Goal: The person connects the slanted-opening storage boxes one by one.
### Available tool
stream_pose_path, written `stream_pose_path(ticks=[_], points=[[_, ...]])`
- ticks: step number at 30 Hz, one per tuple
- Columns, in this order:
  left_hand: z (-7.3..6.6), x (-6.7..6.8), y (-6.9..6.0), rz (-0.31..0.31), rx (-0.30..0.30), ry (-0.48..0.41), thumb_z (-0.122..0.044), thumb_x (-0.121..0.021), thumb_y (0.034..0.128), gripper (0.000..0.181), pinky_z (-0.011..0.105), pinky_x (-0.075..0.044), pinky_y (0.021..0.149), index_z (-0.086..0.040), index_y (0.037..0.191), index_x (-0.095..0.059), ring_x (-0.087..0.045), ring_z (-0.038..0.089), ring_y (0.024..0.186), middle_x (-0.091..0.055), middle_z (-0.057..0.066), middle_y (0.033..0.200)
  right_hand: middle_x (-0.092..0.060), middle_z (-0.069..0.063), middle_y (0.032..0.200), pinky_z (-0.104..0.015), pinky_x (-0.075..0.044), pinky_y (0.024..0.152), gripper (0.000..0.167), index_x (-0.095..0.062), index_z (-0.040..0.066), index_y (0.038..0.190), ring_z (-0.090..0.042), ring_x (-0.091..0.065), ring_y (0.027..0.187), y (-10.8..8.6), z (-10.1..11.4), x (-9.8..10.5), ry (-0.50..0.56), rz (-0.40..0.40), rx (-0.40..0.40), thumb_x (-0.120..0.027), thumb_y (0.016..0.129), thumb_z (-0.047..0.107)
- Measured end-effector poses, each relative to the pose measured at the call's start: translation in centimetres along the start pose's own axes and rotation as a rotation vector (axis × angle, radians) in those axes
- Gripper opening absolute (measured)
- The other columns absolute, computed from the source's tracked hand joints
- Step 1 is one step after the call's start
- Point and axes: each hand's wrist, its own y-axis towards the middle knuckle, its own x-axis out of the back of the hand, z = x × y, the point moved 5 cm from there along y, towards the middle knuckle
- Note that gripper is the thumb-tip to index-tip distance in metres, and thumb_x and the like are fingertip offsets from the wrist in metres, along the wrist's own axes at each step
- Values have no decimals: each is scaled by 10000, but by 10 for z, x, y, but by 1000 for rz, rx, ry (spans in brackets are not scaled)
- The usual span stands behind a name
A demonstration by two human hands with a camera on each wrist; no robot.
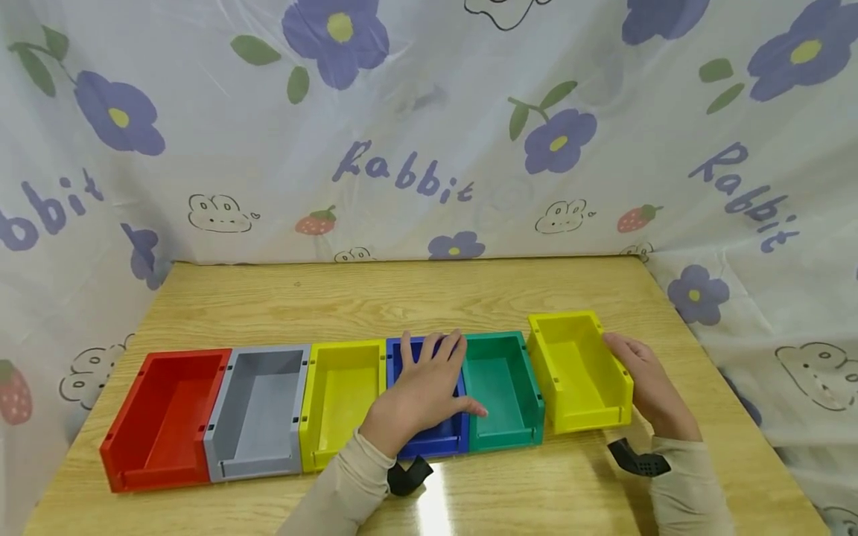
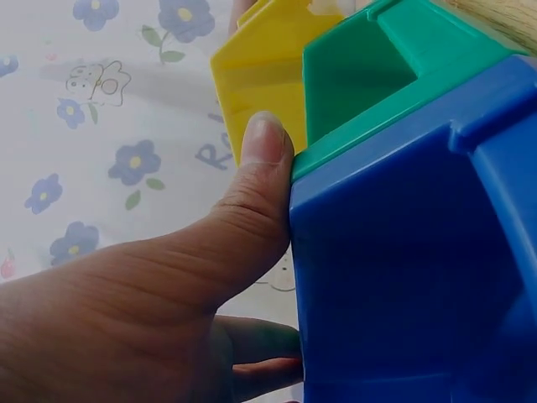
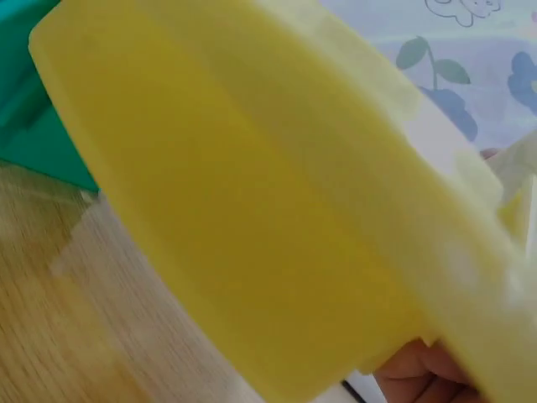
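Note:
My left hand [image 1: 422, 391] lies with spread fingers over the blue storage bin [image 1: 442, 441], its fingertips at the far rim. In the left wrist view the thumb touches the rim close to where the blue bin meets the green storage bin [image 2: 369, 84]. My right hand [image 1: 653, 387] grips a yellow storage bin [image 1: 579, 365] by its right side, the thumb near the top rim. That bin sits tilted at the right end of the row, apparently raised off the table. From the right wrist it shows large and blurred, with most of the fingers hidden behind it.
Left of the blue bin, a second yellow bin [image 1: 345, 398], a grey bin [image 1: 264, 409] and a red bin [image 1: 167, 417] stand side by side on the wooden table [image 1: 402, 294]. A printed cloth [image 1: 429, 112] hangs behind and at both sides.

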Motion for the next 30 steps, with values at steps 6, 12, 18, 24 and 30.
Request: stream_pose_path(ticks=[6, 12, 18, 24, 30], points=[[-21, 2, 6, -47, -15, 81, -680, -612, 935, 966, 740, -37, 1247, -129, 1658, -284, -239, 352, 1587, -241, 57, 1741, -705, 60, 1015, -244, -588, 801, 535, -591, -110, 1263, -106, -687, 865, 1, 8, 3, -133, 16, 52, -388, 1141, 370], [-92, -6, 31, -175, -99, 256, -748, -434, 966, 870, 660, -217, 1251, -176, 1620, -395, -381, 247, 1499, -393, -35, 1664, -731, 3, 987, -275, -616, 770, 480, -631, -126, 1156, -129, -714, 836, 2, 6, -1, -78, 109, 105, -389, 1147, 289], [-116, -11, 34, -83, 2, 433, -798, -484, 905, 931, 594, -269, 1250, -190, 1608, -416, -337, 205, 1533, -299, -13, 1720, -767, -19, 1030, -306, -636, 773, 480, -594, -182, 1243, -149, -749, 855, -2, -1, -5, -40, 193, 128, -360, 1153, 229], [-109, -1, 32, -95, -12, 428, -775, -490, 920, 880, 576, -313, 1218, -184, 1573, -479, -389, 205, 1491, -356, -12, 1696, -769, -20, 1011, -300, -631, 773, 464, -600, -174, 1224, -151, -748, 845, -1, -2, -5, -47, 196, 142, -359, 1153, 216], [-104, -5, 38, -24, 6, 384, -710, -564, 922, 705, 623, -260, 1249, -213, 1411, -670, -324, 225, 1542, -325, -6, 1711, -712, 38, 832, -287, -587, 647, 439, -628, -142, 1147, -79, -661, 686, 0, -9, -9, -106, 197, 108, -396, 1146, 230]])
